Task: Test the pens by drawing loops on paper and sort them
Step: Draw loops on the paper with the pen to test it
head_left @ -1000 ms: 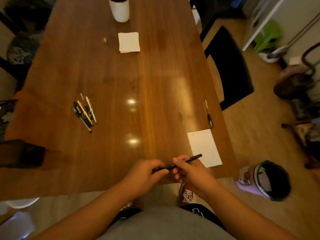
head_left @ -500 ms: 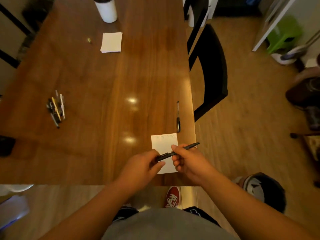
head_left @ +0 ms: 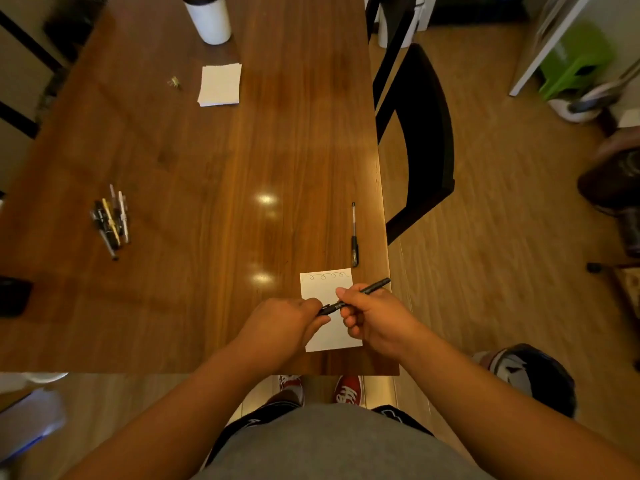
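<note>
Both hands hold one black pen [head_left: 370,289] above a small white paper [head_left: 325,289] near the table's front right corner. My left hand [head_left: 280,327] pinches the pen's left end, which looks like the cap. My right hand [head_left: 374,320] grips the barrel, whose other end points up and right. A row of drawn loops runs along the paper's top edge. A single black pen [head_left: 354,237] lies on the table just beyond the paper. A cluster of several pens [head_left: 111,220] lies at the table's left side.
The wooden table [head_left: 214,161] ends just right of the paper. A stack of white paper [head_left: 220,84] and a white cup [head_left: 207,19] sit at the far end. A black chair [head_left: 419,133] stands at the right edge. A dark object [head_left: 14,296] lies at the left edge.
The view has swung right, so the paper now lies under my hands. Both hands keep the same grip on the pen.
</note>
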A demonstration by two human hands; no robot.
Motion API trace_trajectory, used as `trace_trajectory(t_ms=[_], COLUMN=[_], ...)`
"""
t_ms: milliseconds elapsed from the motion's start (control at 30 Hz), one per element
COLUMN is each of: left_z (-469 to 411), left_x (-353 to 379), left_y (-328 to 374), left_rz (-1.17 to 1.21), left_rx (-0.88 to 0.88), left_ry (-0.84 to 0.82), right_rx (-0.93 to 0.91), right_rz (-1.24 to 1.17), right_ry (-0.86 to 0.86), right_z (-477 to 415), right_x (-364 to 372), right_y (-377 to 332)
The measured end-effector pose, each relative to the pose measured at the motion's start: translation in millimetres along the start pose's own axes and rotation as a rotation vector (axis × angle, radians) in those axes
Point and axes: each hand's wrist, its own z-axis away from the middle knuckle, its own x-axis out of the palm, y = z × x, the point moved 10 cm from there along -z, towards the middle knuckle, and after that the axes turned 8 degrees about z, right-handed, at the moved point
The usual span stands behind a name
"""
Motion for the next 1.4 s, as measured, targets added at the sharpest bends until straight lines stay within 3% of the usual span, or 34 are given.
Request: trace_trajectory(t_ms=[100,233,467,600,833,1400], left_z=[-0.9,17.1,29.0,11.4,-11.4,-11.1], left_x=[4.5,14.2,33.3,45.2,70.1,85.8], left_y=[-7.5,-65.6,-106.9,-78.8,-19.8,-14.5], left_rz=[-0.029,0.153,0.313,0.298,0.137,0.067], left_rx=[0.017,-0.141,-0.24,-0.141,0.215,0.238], left_ry=[-0.069,-0.165,-0.196,-0.186,-0.149,-0.178], right_rx=[0.007,-0.025,-0.092,-0.219,-0.369,-0.344], right_rz=[-0.041,-0.194,0.177,0.456,0.661,0.746], right_ry=[0.017,0.104,0.234,0.367,0.374,0.305], right_z=[-5.0,-11.1,-29.1,-42.2,-61.2,-71.3], right_x=[-6.3,-51.0,-60.8,-38.7,-1.5,5.6], right_y=[-1.5,-18.0,-29.3,-32.8,-33.8,-20.9])
